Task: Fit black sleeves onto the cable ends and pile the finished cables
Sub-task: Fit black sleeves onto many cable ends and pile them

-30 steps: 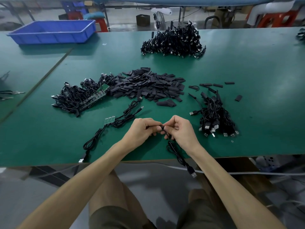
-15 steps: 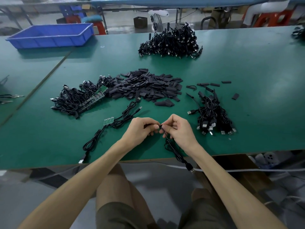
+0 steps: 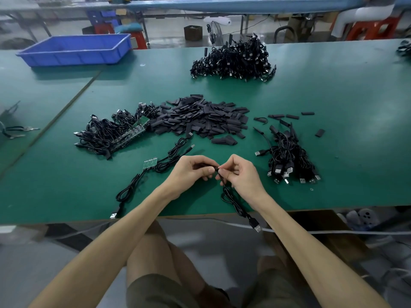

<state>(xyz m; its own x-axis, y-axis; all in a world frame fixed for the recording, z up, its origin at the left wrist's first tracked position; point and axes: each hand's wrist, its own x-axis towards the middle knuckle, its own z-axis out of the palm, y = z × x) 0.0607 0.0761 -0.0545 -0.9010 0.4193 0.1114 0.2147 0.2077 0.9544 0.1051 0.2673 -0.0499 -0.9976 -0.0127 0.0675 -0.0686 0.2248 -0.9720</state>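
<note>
As a person sits at the near edge of a green worktable (image 3: 333,96), the left hand (image 3: 191,172) and right hand (image 3: 242,176) meet just above its surface, fingertips touching. The left hand's thumb and curled fingers pinch a small black sleeve (image 3: 200,166), most of it hidden inside the grip; the right hand pinches one end of a black cable (image 3: 231,198) against it. How far the cable end sits inside the sleeve cannot be told. The rest of the cable loops down under the right wrist and hangs over the table edge, its USB plug (image 3: 256,226) dangling clear of the table. Just left of the hands lies a loose cable (image 3: 175,150) joined to a small green circuit board (image 3: 150,163). Beyond the hands, mid-table, a heap of flat black sleeves (image 3: 200,121) spreads out, touching at its left a tangle of cables with green boards (image 3: 111,134). To the right of the hands sits a smaller pile of cables (image 3: 289,158), USB plugs pointing toward the person, with a few stray sleeves (image 3: 320,132) scattered near it. Farther back stands a larger mound of cables (image 3: 233,61), and a blue plastic bin (image 3: 75,50) rests at the far left.
</note>
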